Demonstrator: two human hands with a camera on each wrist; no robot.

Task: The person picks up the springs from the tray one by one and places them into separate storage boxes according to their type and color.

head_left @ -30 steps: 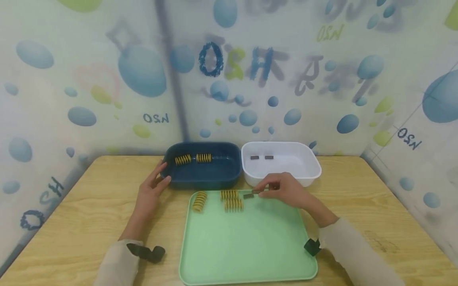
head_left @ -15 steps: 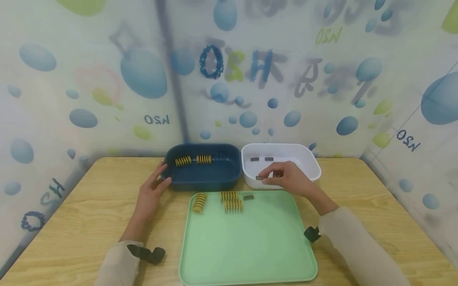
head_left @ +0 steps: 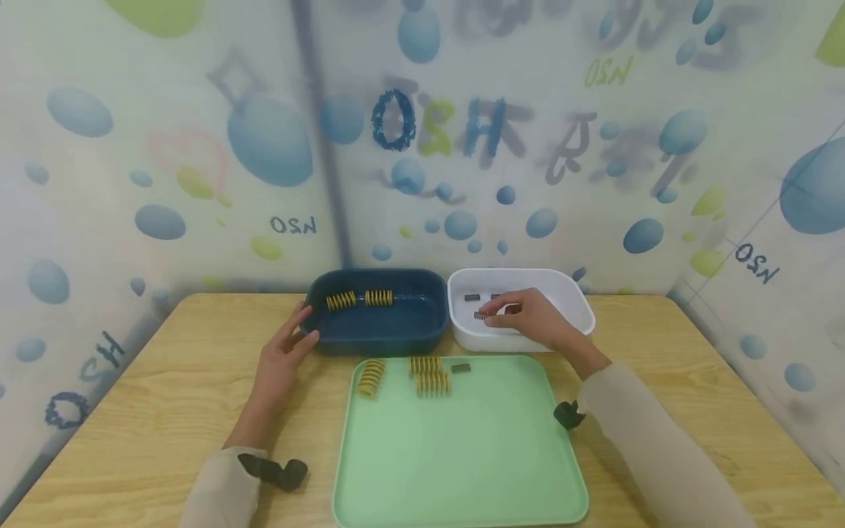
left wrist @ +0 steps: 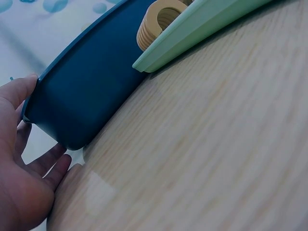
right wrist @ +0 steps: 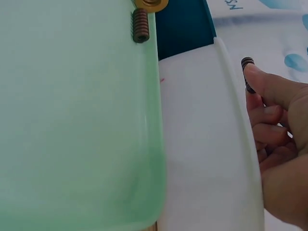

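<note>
My right hand [head_left: 531,317] pinches a small dark brown spring [right wrist: 247,74] between thumb and fingers, over the white bin [head_left: 574,323]. Two similar dark springs, one of them a small spring [head_left: 472,298], lie in that bin, one partly hidden by the hand. My left hand [head_left: 277,367] touches the left end of the dark blue bin [head_left: 422,323], its fingers spread against the rim and outer wall [left wrist: 82,91]. Inside the blue bin lie two yellow springs, including a left yellow spring [head_left: 341,301]. Another dark spring [head_left: 461,368] lies on the green tray [head_left: 455,455].
Yellow springs sit along the tray's far edge, among them a curved yellow spring [head_left: 372,378] and a straight yellow spring [head_left: 432,383]. Both bins stand side by side behind the tray on a wooden table [head_left: 165,381]. A patterned wall [head_left: 422,220] rises behind them.
My right hand has lifted the dark spring from the tray's far edge and carried it up over the white bin's front wall. The left hand stays at the blue bin.
</note>
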